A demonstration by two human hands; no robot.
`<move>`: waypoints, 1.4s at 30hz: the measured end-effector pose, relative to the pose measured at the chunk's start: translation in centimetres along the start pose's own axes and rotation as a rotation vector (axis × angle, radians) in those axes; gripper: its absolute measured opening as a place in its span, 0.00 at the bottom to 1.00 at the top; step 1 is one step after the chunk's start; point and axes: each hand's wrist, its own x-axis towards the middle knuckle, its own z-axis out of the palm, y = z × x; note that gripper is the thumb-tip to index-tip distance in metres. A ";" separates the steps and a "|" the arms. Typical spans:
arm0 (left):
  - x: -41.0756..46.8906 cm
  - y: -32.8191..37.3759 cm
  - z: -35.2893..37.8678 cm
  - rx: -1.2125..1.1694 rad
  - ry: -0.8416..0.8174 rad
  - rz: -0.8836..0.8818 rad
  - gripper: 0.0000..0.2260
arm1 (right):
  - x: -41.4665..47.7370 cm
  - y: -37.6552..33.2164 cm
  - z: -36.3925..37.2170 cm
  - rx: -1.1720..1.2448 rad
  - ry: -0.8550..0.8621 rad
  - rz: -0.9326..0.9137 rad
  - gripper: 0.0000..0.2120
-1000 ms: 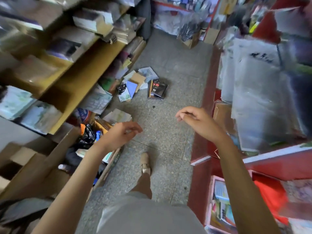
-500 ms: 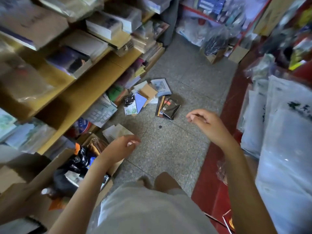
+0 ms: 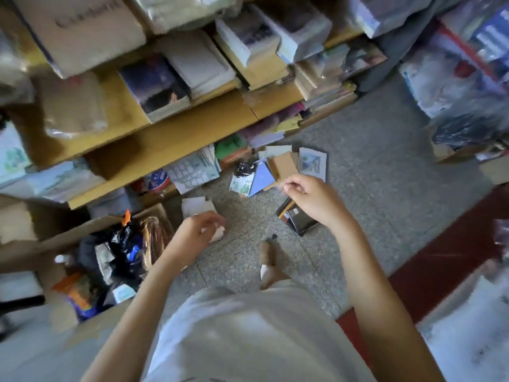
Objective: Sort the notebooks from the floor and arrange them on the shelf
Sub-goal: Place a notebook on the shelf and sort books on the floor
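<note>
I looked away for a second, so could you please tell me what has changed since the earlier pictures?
The person stepped closer; the right hand now reaches toward the scattered notebooks, the left hand trails behind. Neither holds anything. The notebooks lie unmoved on the floor.

Bare grey floor (image 3: 371,150) lay open right of the scattered notebooks (image 3: 281,164); a cluttered cardboard box (image 3: 82,232) (left) and wooden shelf (image 3: 170,142) crowded the other side.

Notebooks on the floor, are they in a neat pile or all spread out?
Spread out. The notebooks lie loose on the floor beside the shelf, overlapping at odd angles, not in one pile.
</note>
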 end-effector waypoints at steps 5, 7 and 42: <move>3.7 2.0 3.0 -0.130 0.182 -0.152 0.11 | 8.3 -0.1 -1.7 -0.182 -0.270 -0.072 0.09; 4.2 1.5 3.5 -0.100 0.163 -0.170 0.10 | 10.7 -0.4 -1.0 -0.253 -0.362 -0.091 0.10; 37.7 -65.4 33.8 0.445 0.565 -0.504 0.28 | 52.0 45.0 61.7 -0.740 -0.413 -1.099 0.28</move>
